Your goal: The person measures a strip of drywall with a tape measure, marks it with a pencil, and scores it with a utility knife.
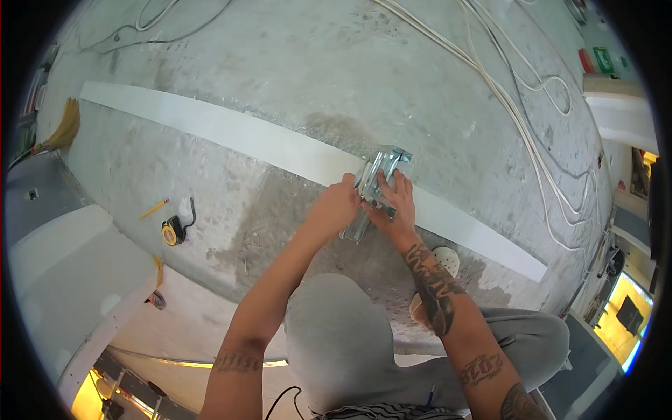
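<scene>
Several shiny galvanized metal channel pieces [386, 161] lie bunched together across a long white strip [210, 131] on the concrete floor. At the left side of the bundle, my left hand [337, 206] has its fingers closed on the metal; its fingertips are partly hidden. From the right, my right hand [397, 208] grips the bundle, with fingers laid along its upper part and the thumb side lower down. The lower ends of the metal stick out beneath both hands, over bare concrete. Exactly how the pieces fit together cannot be made out.
A yellow-black tape measure [171, 230] and a yellow pencil [154, 208] lie to the left. The head of a straw broom [66, 124] rests at far left. Pale cables [514, 115] run along the right. A perforated light shoe [446, 261] is by my right forearm.
</scene>
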`<state>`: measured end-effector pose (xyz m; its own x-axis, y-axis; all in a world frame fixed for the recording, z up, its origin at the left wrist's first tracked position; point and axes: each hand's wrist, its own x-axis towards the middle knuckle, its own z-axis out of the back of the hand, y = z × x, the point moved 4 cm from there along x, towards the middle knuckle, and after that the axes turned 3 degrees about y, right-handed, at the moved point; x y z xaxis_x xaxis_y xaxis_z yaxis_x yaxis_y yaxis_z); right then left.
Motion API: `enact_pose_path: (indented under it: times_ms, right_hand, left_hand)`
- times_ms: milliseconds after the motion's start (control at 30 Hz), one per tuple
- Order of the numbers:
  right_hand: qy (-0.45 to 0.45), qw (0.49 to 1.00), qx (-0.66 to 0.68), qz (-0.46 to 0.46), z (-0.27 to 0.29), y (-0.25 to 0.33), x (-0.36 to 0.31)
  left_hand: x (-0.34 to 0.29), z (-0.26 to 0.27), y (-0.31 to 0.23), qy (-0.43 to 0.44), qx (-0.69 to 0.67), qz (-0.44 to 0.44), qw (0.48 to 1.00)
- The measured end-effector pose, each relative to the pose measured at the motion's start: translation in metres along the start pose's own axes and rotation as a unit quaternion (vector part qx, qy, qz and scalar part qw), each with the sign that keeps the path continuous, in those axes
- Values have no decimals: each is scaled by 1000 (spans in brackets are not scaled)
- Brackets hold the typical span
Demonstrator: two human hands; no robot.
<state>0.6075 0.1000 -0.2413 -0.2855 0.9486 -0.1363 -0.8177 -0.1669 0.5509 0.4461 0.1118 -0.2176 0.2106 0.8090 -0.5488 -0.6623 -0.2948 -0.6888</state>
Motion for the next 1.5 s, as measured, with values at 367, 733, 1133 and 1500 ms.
enact_pose_path:
  times_ms: [367,733,1133,1500]
  right_hand:
    - [-10,1000,12,3,3,3,1]
    - [-33,999,24,13,-2,-2,0]
    - [-45,999,13,10,-1,-7,-7]
    - [-40,998,46,21,-8,3,-3]
  left_hand:
    - [-13,-25,13,0,-15,-9,1000]
    - [1,-4,0,-20,10,-24,999]
    - [-47,-4,11,17,41,6,999]
    - [-37,-12,17,25,69,28,997]
